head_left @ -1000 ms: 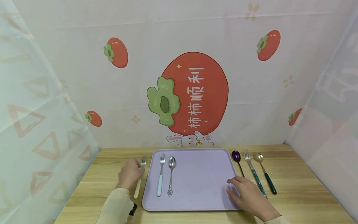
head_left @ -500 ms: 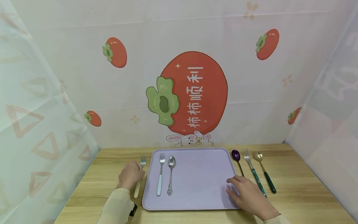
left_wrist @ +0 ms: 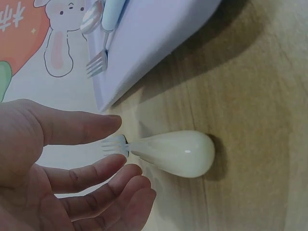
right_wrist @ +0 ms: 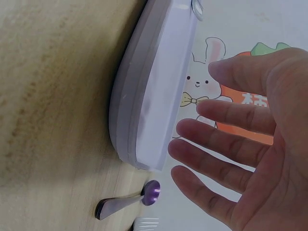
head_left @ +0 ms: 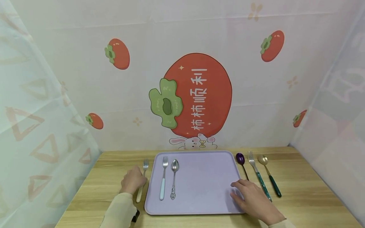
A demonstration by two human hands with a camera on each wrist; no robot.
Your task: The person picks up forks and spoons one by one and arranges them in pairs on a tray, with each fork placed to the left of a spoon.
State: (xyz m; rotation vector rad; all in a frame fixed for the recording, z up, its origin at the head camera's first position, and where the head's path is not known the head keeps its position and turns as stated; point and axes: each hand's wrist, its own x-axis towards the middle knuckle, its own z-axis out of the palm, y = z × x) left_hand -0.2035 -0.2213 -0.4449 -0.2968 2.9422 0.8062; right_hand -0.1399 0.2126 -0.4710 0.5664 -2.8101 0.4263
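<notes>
My left hand (head_left: pixel 132 180) hovers by the cream-handled fork (head_left: pixel 139 193), which lies on the table left of the tray. In the left wrist view a gap shows between the thumb and the curved fingers (left_wrist: pixel 89 180), with the fork's cream handle (left_wrist: pixel 180 153) beyond them. Over the right side of the lilac tray (head_left: pixel 208 186) is my right hand (head_left: pixel 253 199), its fingers spread and holding nothing. On the tray lie a light-blue-handled fork (head_left: pixel 163 188) and a silver spoon (head_left: pixel 175 166), side by side at the left.
Right of the tray lie a purple spoon (head_left: pixel 240 158), a green-handled fork (head_left: pixel 261 182) and a gold spoon with a dark green handle (head_left: pixel 275 186). A printed cloth (head_left: pixel 228 41) stands behind the wooden table (head_left: pixel 305 183), with more cloth at both sides.
My left hand has drawn back slightly along the cream-handled fork, baring more of its neck. The right hand and the cutlery keep their places.
</notes>
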